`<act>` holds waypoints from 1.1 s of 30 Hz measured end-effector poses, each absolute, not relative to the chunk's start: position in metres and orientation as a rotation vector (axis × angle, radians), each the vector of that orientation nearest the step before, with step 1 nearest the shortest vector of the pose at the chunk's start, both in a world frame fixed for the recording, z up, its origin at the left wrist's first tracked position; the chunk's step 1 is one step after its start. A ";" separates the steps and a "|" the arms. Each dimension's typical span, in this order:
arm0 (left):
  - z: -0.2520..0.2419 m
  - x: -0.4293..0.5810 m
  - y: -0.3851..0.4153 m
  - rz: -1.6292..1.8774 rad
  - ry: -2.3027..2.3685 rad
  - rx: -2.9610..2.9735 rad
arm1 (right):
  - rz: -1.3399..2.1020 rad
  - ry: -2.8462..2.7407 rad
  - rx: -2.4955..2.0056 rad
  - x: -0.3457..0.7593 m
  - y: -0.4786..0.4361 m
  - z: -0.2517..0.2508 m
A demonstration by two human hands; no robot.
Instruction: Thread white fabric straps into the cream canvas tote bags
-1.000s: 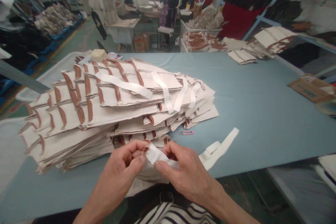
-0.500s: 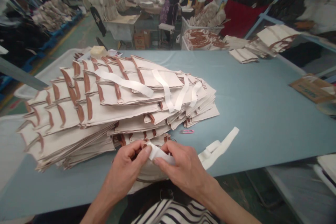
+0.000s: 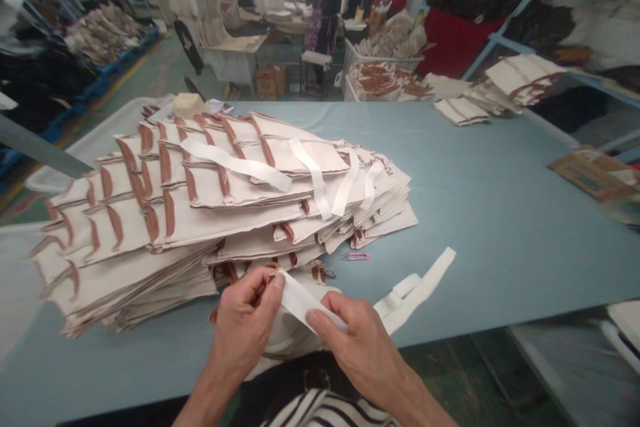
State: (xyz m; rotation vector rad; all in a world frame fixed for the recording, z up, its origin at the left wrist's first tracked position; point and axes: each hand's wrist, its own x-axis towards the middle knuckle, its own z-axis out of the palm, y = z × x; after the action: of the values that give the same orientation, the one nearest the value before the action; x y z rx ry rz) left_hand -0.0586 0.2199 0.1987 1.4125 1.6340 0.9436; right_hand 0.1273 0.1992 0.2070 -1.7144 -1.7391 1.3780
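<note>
A white strip of tape (image 3: 303,300) is stretched between my hands, near the table's front edge. My left hand (image 3: 250,317) pinches its upper left end against a bit of brown trim on a cream fabric piece (image 3: 295,333). Farther along, my right hand (image 3: 353,330) grips the strip between thumb and fingers. The fabric piece lies partly hidden under my hands. Right of them, more white tape (image 3: 423,287) rests loosely curled on the table. Pink thread snips (image 3: 356,256) lie just beyond my hands.
Stacks of cream fabric pieces with brown trim (image 3: 235,213) spread over the table's left half, several white strips (image 3: 235,163) on top. Folded pieces (image 3: 463,111) sit at the far right corner, and a cardboard piece (image 3: 595,173) at the right edge. A person (image 3: 324,7) stands in the background.
My right hand has moved slightly right and down along the strip, so a longer straight length shows between my hands. The left hand keeps its pinch.
</note>
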 end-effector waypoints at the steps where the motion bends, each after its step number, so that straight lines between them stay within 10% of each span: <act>1: 0.199 -0.061 0.222 0.945 1.625 1.432 | 1.373 -1.763 -1.720 0.128 0.196 0.205; 22: 0.239 -0.086 0.216 0.707 1.419 1.676 | 0.759 -1.959 -1.319 0.180 0.216 0.249; 33: 0.289 -0.102 0.191 0.728 1.326 1.728 | 1.245 -2.030 -0.280 0.078 0.270 0.271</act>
State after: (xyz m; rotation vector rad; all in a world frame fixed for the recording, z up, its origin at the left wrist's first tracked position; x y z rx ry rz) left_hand -0.1020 0.1906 0.2888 1.7284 1.3255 0.7284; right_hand 0.0780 0.2699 0.2711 -0.2799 -2.0303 1.2454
